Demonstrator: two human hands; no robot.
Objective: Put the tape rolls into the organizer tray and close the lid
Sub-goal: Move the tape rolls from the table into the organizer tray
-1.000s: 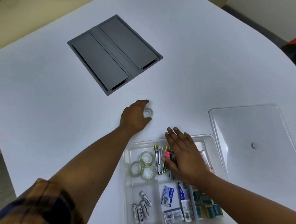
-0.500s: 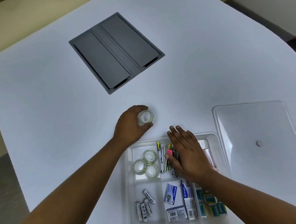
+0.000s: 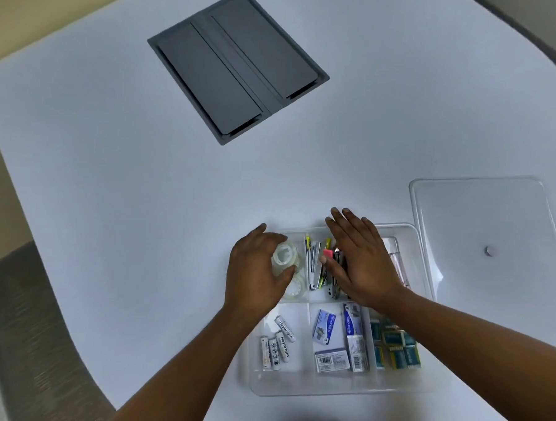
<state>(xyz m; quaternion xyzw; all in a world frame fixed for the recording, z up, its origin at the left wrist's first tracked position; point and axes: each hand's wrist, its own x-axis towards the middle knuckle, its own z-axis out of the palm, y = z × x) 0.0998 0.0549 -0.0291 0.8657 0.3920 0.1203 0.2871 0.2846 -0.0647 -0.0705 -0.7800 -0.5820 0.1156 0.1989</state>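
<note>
A clear organizer tray (image 3: 312,389) sits on the white table near me. My left hand (image 3: 257,269) grips a clear tape roll (image 3: 285,256) over the tray's far-left compartment, where other tape rolls (image 3: 295,288) lie partly hidden under it. My right hand (image 3: 358,257) rests flat, fingers spread, on the pens and clips (image 3: 316,266) in the middle far compartment. The clear lid (image 3: 483,225) lies flat on the table to the right of the tray, touching its edge.
Batteries (image 3: 277,342), staple boxes (image 3: 336,339) and small teal boxes (image 3: 394,342) fill the tray's near compartments. A grey recessed cable hatch (image 3: 237,64) is set in the table farther away. The table's curved edge runs along the left and near side.
My left hand picked the tape roll up from the table beyond the tray and carried it toward me over the far-left compartment. My right hand stayed on the tray.
</note>
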